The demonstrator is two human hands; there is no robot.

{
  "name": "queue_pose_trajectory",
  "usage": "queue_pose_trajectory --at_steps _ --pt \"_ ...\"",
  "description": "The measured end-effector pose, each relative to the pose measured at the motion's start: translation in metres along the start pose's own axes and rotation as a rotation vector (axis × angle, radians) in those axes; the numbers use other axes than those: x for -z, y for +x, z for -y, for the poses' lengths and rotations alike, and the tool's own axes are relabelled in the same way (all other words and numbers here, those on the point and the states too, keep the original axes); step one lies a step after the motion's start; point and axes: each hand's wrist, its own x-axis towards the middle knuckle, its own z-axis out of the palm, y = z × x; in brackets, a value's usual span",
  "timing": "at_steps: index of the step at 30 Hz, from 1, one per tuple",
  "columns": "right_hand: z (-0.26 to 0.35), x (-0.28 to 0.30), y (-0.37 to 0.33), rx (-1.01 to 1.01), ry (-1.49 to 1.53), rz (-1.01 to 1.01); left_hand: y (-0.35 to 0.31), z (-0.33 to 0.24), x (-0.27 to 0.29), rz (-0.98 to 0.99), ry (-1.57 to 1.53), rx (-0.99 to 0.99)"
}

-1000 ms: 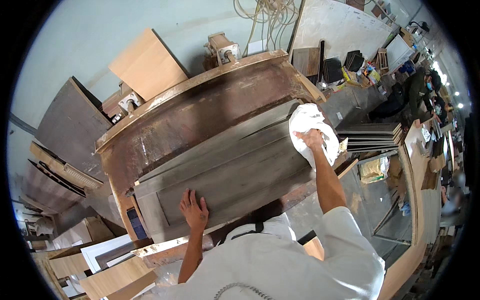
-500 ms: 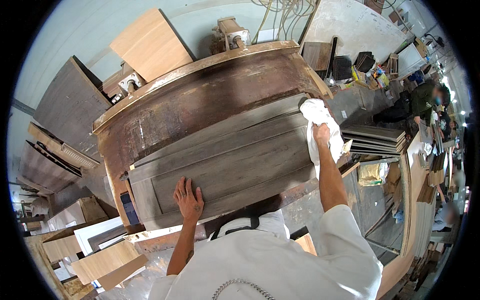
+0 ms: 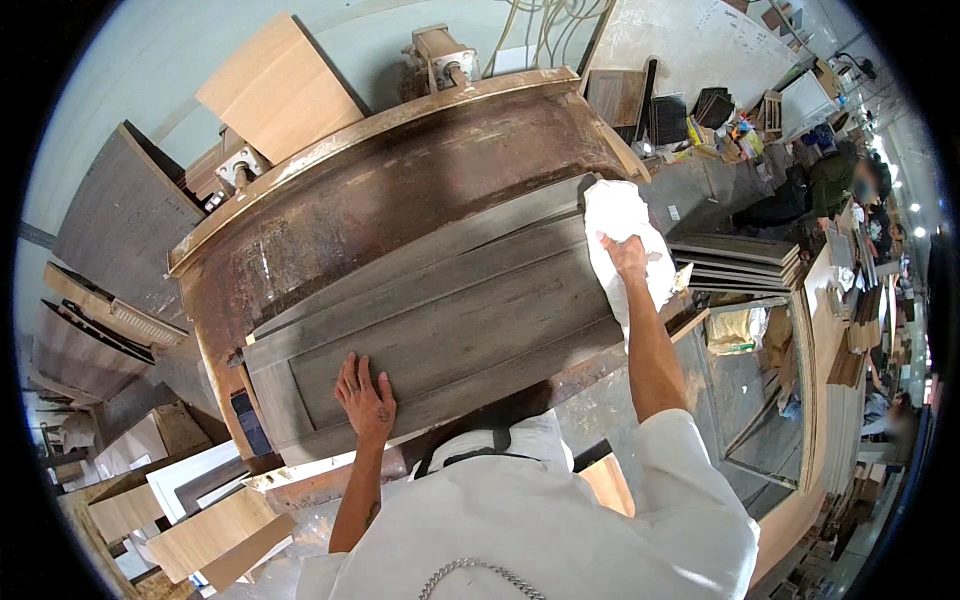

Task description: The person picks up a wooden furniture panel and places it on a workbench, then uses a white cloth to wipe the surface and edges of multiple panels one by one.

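A long grey-brown wooden cabinet door point(image 3: 470, 310) with a recessed panel lies flat on the worn brown metal table point(image 3: 400, 185). My left hand point(image 3: 366, 402) rests on the door's near frame toward its left end, fingers extended and a little apart. At the right end, my right hand point(image 3: 627, 257) grips a bunched white cloth point(image 3: 612, 205). The cloth drapes over that end of the door and covers its edge. Some of my right fingers are hidden in the folds.
A dark phone-like object point(image 3: 250, 420) lies by the door's left end. Stacked grey boards point(image 3: 730, 255) stand close by on the right. Behind the table's raised rim point(image 3: 370, 135) leans a light wooden panel point(image 3: 280, 90). A person point(image 3: 835, 185) is at the far right.
My whole view has shifted slightly, moving the scene a little left and up. The cloth's folds have changed under my right hand, whose fingers now point more leftward. My left hand keeps its place.
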Motion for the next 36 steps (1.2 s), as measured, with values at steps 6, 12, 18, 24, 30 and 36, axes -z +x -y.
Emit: queue_pose_trajectory --at_steps 6,12,18,24,30,36 --pt "-0.012 -0.036 0.041 -0.014 -0.078 -0.078 -0.002 0.002 0.003 0.001 0.016 0.029" --pt "-0.051 -0.021 0.086 0.405 -0.296 -0.349 0.01 -0.008 0.023 -0.008 -0.414 0.24" --pt "0.183 0.079 -0.243 0.805 0.066 0.738 0.041 -0.078 0.109 0.088 -0.461 -0.121" --pt "0.2 0.061 -0.301 0.827 0.385 1.395 0.027 -0.044 0.132 0.323 -0.534 -0.325" --pt "0.15 0.055 -0.248 0.693 0.338 0.57 -0.004 0.114 0.205 0.07 -0.239 0.358" --pt "0.008 0.015 -0.109 0.448 0.073 0.235 -0.045 0.325 0.146 -0.159 -0.217 0.54"
